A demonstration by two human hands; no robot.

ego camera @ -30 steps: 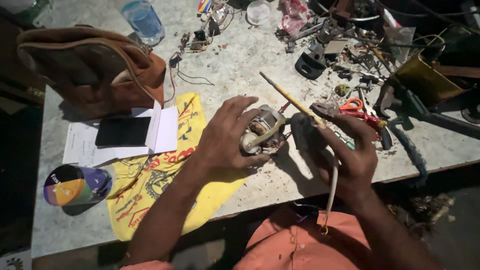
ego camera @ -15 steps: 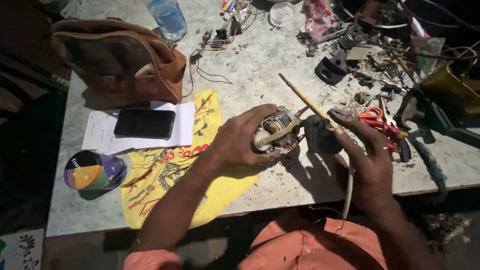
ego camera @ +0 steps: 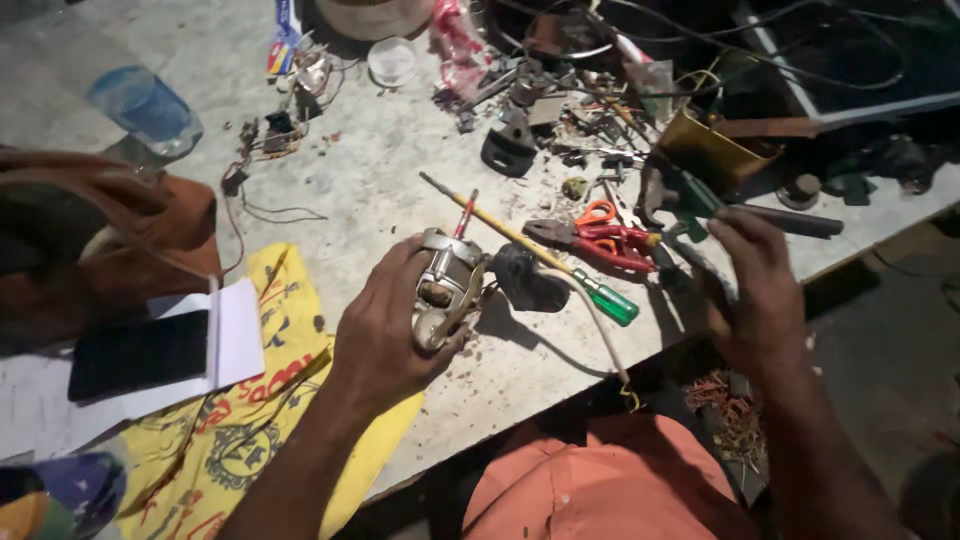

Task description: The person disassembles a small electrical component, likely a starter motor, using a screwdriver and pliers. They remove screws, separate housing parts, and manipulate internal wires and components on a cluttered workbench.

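1. I see a brown leather bag at the worktop's left edge.
2. A black phone lies on white paper, just beside a yellow printed cloth.
3. A blue plastic cup stands far left.
4. Red-handled pliers lie near orange scissors.
5. A small white lid sits at the top.

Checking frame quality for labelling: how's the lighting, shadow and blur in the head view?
Head view: hard light from the upper left, bright on the table; deep shadow swallows the top right clutter and the lower edge. Left hand on the small motor reads sharp; right hand is dim, slightly soft.
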